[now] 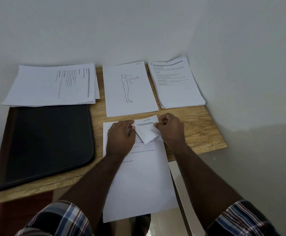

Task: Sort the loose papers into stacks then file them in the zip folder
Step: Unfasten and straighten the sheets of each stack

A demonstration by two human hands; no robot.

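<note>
A near stack of white papers (138,181) lies in front of me and overhangs the table's front edge. Its top sheet's upper right corner (147,130) is curled up, showing handwritten "SECTION". My left hand (121,137) rests on the stack and pinches that curled corner from the left. My right hand (170,127) pinches the same corner from the right. Three more stacks line the wall: a sideways one at left (53,86), a middle one with a standing-figure drawing (130,89), and a text stack at right (176,82). The black zip folder (48,142) lies closed at left.
The small wooden table (198,126) stands in a corner of grey-white walls. Its right edge is close to my right hand, and its front edge runs under my forearms. A white ledge and tiled floor show below at right.
</note>
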